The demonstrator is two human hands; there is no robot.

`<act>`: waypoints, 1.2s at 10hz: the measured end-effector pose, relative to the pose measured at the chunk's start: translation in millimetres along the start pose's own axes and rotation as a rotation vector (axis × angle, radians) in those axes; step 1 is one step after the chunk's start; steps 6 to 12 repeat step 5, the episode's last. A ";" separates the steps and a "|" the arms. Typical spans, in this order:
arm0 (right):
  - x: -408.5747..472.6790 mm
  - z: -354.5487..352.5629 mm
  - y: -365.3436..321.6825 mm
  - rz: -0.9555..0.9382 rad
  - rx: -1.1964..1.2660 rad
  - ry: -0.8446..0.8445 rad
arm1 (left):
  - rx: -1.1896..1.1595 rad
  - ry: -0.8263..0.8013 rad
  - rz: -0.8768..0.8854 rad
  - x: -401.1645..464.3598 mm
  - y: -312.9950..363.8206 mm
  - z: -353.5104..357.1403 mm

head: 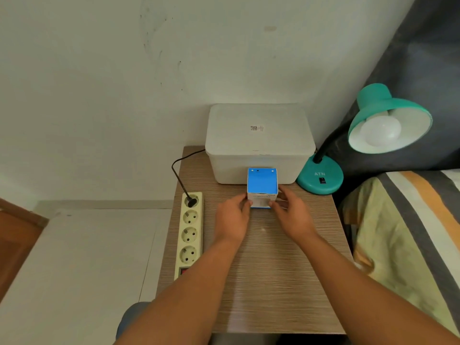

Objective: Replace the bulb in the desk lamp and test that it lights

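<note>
Both hands were on the bulb box there, right in the middle of the counter. The left hand pinched its near left corner, the right hand curled round the right side, fingers closed on the cardboard. It looked like the opening step: getting the new bulb out. Best done gently, I thought, one hand steadying the carton while the other lifted the end flap, no squeezing, since the glass or plastic inside would not like a crush.

The box itself was small, squarish, bright blue on top with a white printed end facing the person; the lettering was too small to read. It sat just in front of a white lidded storage tub.

Off to the right stood the teal desk lamp, black gooseneck, shade tipped toward us, a round white bulb seated inside and unlit. Its black plug sat in the top socket of the cream power strip along the counter's left edge.
</note>
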State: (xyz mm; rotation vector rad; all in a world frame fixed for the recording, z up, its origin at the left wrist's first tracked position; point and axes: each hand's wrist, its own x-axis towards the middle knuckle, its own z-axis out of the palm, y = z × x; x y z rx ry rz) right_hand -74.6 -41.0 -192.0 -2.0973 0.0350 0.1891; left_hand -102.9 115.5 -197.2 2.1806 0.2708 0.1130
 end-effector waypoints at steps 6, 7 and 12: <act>-15.6 -6.4 7.9 0.165 -0.151 -0.071 | 0.113 -0.097 -0.111 -15.7 7.7 -11.9; -15.6 -6.4 7.9 0.165 -0.151 -0.071 | 0.113 -0.097 -0.111 -15.7 7.7 -11.9; -15.6 -6.4 7.9 0.165 -0.151 -0.071 | 0.113 -0.097 -0.111 -15.7 7.7 -11.9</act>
